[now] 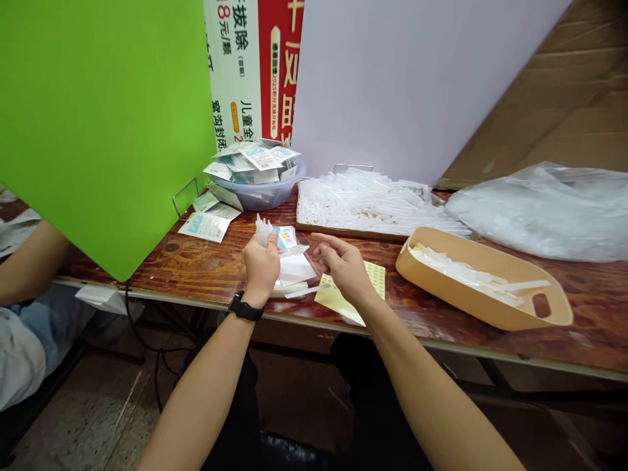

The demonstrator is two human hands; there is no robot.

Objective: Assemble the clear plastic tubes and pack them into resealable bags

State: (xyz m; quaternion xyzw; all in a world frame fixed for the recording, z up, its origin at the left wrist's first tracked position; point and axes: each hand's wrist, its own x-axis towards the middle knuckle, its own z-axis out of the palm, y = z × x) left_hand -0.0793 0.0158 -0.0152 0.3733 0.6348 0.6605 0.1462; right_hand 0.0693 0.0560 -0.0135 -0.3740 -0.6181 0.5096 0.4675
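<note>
My left hand (261, 265), with a black watch on its wrist, is closed round several small clear plastic pieces (263, 229) with pointed tips. Just right of it, a printed card (286, 237) and a white packet (297, 268) lie on the table. My right hand (343, 261) is over a yellow sticker sheet (375, 278), its fingers curled and thumb near the index finger; whether something thin is between them is too blurred to tell. A white strip (308, 290) sticks out below the packet.
Behind stand a blue bowl (267, 195) heaped with packets and a tray (343, 231) of clear plastic pieces. A tan basket (441, 291) and a plastic bag (544, 209) are at right. A green panel (108, 131) rises at left, beside another person's arm (36, 261).
</note>
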